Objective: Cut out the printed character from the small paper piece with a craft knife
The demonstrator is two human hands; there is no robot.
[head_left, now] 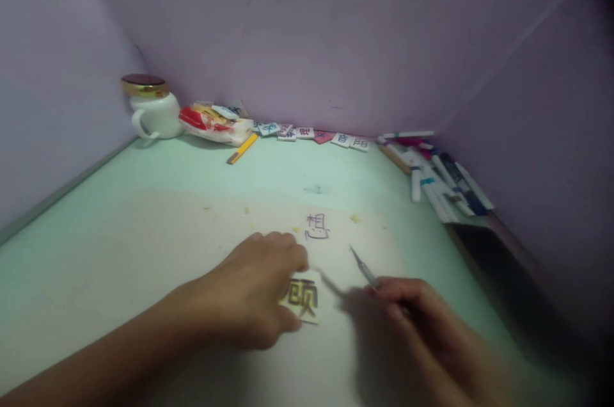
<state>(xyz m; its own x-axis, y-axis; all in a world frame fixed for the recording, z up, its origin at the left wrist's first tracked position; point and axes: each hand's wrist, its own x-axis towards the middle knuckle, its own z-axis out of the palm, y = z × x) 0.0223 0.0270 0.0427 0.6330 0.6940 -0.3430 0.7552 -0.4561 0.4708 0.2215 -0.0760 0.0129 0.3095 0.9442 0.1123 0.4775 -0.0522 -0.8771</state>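
My left hand [254, 295] lies palm down on a pale mat [158, 247], its fingers pinching and holding flat a small paper piece [307, 298] with a dark cut-out character on it. My right hand [412, 317], blurred, grips a thin metal craft knife [363, 267] whose tip points up and left, just right of the paper piece. A small character [317, 226] is drawn on the mat beyond my fingers.
On the green desk [96, 202], a white mug with a gold lid [151, 107] stands in the far left corner, beside a red and white packet [215, 124] and a yellow pencil [242, 148]. Small character cards [316, 134] line the back wall. Several pens [441, 176] lie at right.
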